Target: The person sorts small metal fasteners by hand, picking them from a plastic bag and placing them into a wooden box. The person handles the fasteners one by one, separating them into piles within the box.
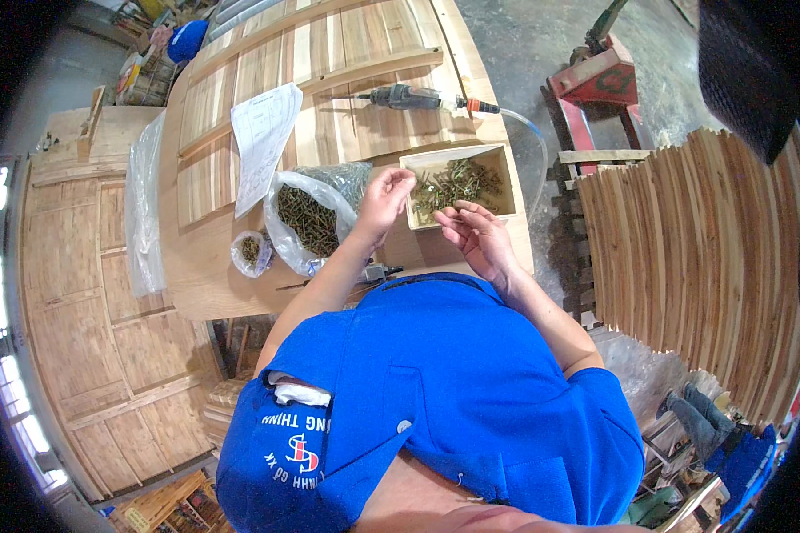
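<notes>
Brassy screws (458,182) lie in a loose heap inside an open, pale box (436,163), just beyond the right hand (478,233) and to the right of the left hand (391,197). I watch both bare hands from afar through the head view. The right one has its fingers half curled, fingertips at the near edge of the box, close to the heap; I cannot tell whether a screw sits between them. The left one bends its fingers toward the thumb beside the box's left wall, and I cannot tell whether it pinches anything.

Left of the left hand I see a clear plastic bag (342,206), open at the top and full of brownish fasteners (309,220). Farther left is a small plastic bag (239,258) with more pieces inside. Beyond these, a printed sheet (265,133) lies partly over a slatted wooden panel (213,182) on the bench (209,286). Ahead of both hands rests a dark power driver (406,98), bit pointing left, a clear hose (542,147) running off its right end. Well right of the right hand, I make out a red pallet jack (600,84) and stacked wooden boards (693,275).
</notes>
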The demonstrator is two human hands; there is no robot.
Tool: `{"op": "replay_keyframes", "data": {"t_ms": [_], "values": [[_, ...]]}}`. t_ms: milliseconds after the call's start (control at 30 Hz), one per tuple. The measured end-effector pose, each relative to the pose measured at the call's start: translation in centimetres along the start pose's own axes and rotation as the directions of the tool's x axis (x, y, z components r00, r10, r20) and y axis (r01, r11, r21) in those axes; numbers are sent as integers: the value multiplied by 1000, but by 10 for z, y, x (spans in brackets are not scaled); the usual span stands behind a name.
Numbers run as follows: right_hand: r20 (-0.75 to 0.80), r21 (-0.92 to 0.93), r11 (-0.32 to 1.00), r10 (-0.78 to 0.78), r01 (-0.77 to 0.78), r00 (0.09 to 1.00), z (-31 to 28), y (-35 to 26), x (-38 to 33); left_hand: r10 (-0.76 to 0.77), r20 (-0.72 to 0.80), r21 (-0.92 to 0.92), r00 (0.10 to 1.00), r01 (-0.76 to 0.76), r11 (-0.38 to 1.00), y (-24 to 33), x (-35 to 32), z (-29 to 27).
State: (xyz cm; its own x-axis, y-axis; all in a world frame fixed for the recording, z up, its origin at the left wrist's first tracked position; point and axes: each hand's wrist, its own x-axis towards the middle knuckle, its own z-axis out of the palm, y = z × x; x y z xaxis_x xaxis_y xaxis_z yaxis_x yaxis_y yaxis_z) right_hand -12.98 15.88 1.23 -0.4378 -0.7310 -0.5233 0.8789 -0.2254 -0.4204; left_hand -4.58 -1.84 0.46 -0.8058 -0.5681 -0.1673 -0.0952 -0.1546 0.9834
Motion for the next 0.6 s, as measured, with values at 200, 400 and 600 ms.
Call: {"op": "replay_keyframes", "data": {"t_ms": [200,400,600], "values": [[9,-14,999,-40,40,999,-2,2,1,-314,206,-654,927,369,661,-5,-6,-14],[12,-49,999,-8,8,1000,-4,4,4,-361,204,-704,910,392,592,-5,-16,-13],[57,-140,990,-11,19,998,-1,2,0,-412,155,-589,898,419,691,-11,-23,-11]]}}
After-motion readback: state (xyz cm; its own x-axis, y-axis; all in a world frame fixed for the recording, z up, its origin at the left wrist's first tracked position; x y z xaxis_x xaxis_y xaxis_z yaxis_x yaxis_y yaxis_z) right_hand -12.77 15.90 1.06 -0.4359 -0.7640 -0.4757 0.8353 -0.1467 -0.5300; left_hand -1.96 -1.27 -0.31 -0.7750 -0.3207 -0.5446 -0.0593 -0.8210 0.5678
